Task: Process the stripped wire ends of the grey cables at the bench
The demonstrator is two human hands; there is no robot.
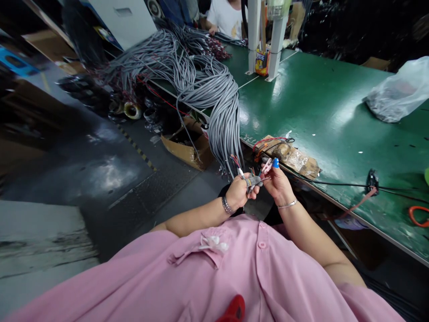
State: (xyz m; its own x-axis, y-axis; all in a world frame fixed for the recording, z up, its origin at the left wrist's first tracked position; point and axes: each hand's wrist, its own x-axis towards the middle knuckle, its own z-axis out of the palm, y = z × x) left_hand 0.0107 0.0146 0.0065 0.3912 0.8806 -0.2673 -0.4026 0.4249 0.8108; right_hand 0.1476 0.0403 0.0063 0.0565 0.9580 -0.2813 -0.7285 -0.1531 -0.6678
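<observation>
My left hand [238, 192] is closed around the end of a grey cable [240, 171], with thin coloured wires fanning out of its stripped tip. A grey cover wraps the thumb of that hand. Close beside it, my right hand [279, 184] pinches thin wires [266, 178] between thumb and fingers; a blue cover [275, 163] sits on one fingertip. Something small, pinkish-white, shows at those fingers, too small to name. A thick bundle of grey cables [223, 105] hangs over the table edge just beyond my hands.
A green table [321, 107] runs to the right, bearing a tape-wrapped block [300, 162], black cords, a plastic bag [402, 91] and an orange-handled tool [417, 216]. An open cardboard box [187, 150] stands on the floor. Another person [228, 18] is behind the table.
</observation>
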